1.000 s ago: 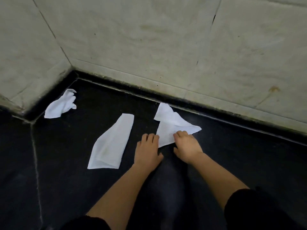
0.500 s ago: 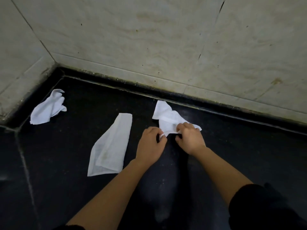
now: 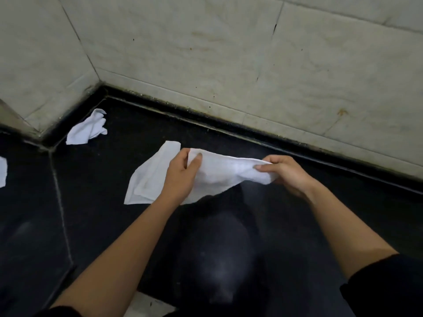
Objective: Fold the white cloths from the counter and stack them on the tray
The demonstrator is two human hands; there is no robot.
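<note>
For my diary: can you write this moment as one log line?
step: cloth held up | left hand: grips one end | right hand: pinches other end | counter: flat cloth, crumpled cloth

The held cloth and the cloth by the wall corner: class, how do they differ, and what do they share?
The held cloth is stretched between the left hand and right hand; the corner cloth lies on the counter. The held cloth is spread out; the corner cloth is crumpled. Both are white.

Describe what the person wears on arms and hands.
Left hand and right hand are bare: no gloves, rings or watch visible. Forearms uncovered; the right black fabric sleeve ends near the elbow, the left black fabric sleeve barely shows.
</note>
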